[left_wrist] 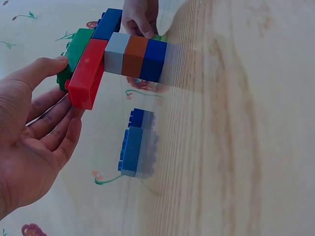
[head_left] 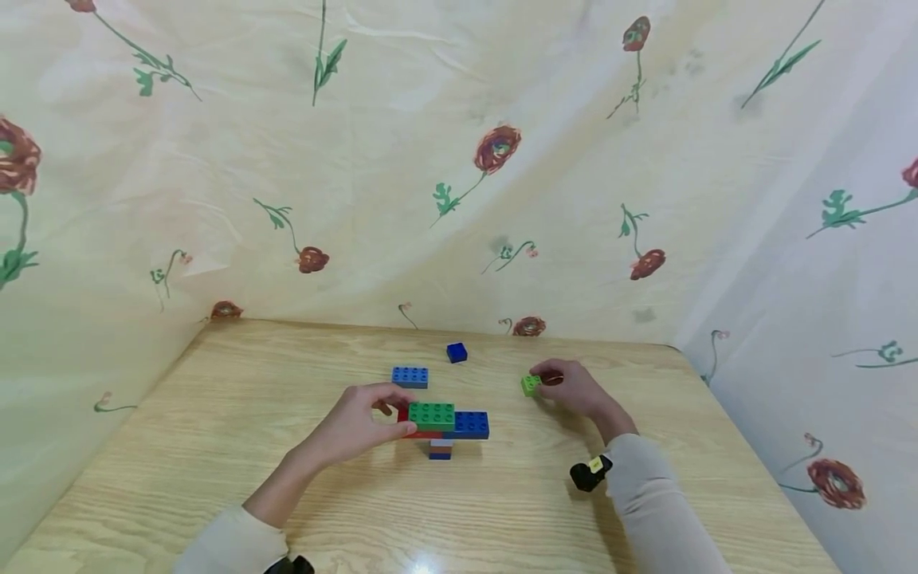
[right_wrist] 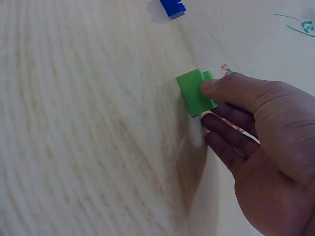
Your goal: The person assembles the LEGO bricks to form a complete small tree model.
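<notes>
In the head view my left hand (head_left: 362, 424) holds the left end of a T-shaped toy brick structure, thumb at the front. On its top lies a green brick (head_left: 431, 415), over a red brick (left_wrist: 88, 73) and beside a dark blue brick (head_left: 472, 424). A narrow column of white, orange (left_wrist: 134, 56) and blue bricks carries them, its foot on the table. Farther right, my right hand (head_left: 575, 388) pinches a small lime green brick (right_wrist: 193, 93) between thumb and fingers at the tabletop. The fingertips behind the structure are partly hidden.
Behind the structure, a lighter blue eight-stud brick (head_left: 409, 377) lies on the wooden table (head_left: 237, 414). A small dark blue brick (head_left: 457, 352) sits nearer the back edge. Flower-patterned cloth (head_left: 387, 159) hangs behind and at the sides.
</notes>
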Action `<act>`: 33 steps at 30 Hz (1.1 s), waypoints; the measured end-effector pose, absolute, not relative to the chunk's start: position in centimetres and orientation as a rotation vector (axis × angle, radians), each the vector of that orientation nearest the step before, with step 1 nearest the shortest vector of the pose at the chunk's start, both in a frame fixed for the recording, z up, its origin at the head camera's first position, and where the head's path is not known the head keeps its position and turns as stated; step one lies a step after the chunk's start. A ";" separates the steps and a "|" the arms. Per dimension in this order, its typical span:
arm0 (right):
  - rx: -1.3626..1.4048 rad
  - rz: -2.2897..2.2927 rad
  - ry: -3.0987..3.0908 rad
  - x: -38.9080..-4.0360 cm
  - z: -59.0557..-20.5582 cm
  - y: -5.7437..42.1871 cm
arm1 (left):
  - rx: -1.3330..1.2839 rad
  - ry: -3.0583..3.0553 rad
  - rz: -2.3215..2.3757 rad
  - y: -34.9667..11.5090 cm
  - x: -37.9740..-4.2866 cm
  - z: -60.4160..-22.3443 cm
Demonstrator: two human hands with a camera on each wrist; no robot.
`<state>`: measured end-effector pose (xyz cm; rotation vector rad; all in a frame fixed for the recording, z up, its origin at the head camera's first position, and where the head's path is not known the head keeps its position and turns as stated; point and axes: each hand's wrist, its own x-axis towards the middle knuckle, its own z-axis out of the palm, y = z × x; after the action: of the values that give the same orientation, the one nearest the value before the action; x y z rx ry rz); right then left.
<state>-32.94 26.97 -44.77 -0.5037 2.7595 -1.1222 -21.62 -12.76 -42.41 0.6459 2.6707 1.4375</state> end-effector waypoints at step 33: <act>-0.468 -1.262 2.723 -29.3 -42.5 23.6 | 0.657 2.661 1.440 -12.8 -21.6 -42.4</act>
<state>-29.31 23.63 -42.49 -0.4676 2.7230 -1.2624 -21.62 -12.82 -42.36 0.6573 2.6609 1.4395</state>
